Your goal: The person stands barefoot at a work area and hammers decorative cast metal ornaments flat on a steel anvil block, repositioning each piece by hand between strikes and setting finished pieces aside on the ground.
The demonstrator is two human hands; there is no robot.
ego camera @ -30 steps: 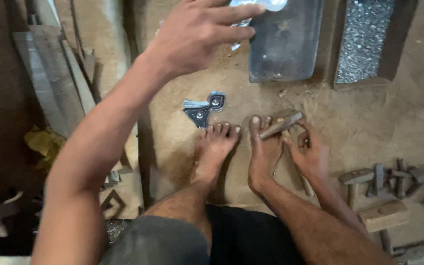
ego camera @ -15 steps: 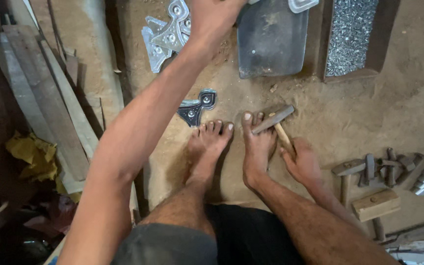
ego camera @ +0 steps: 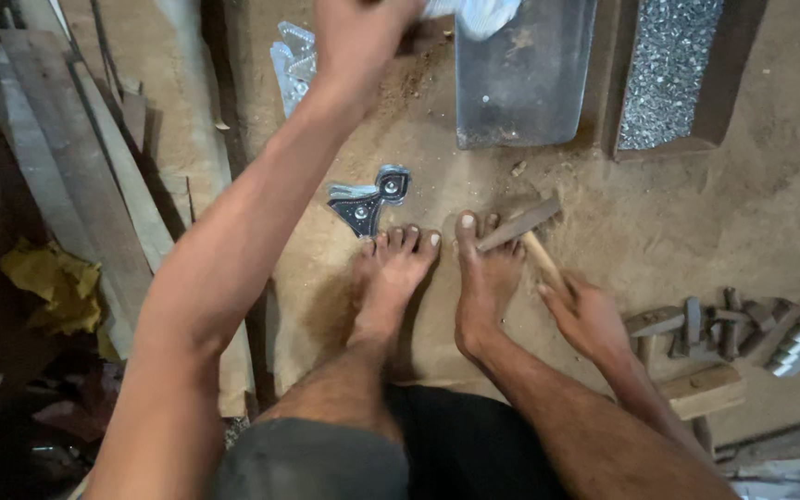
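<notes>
My left hand [ego camera: 358, 37] reaches far forward to the top edge of the view. Its fingers are closed on a shiny, blurred metal piece [ego camera: 479, 14] above a grey steel slab [ego camera: 520, 83] on the dirt floor. Low at my right side, my right hand [ego camera: 585, 315] grips the wooden handle of a hammer [ego camera: 520, 222]. The hammer's head lies against the toes of my right foot [ego camera: 483, 278]. A small cut metal bracket [ego camera: 368, 199] lies just beyond my left foot [ego camera: 391, 278].
A tray of small shiny metal bits [ego camera: 668, 74] sits right of the slab. More shiny cut pieces [ego camera: 293, 60] are stacked at upper left. Wooden planks [ego camera: 76, 185] and a yellow rag [ego camera: 48, 278] lie left. Several iron punches [ego camera: 696, 324] and a wood block [ego camera: 706, 389] lie right.
My left arm has stretched further forward and up, taking the shiny piece towards the top of the view. The right hand and hammer have stayed by my foot.
</notes>
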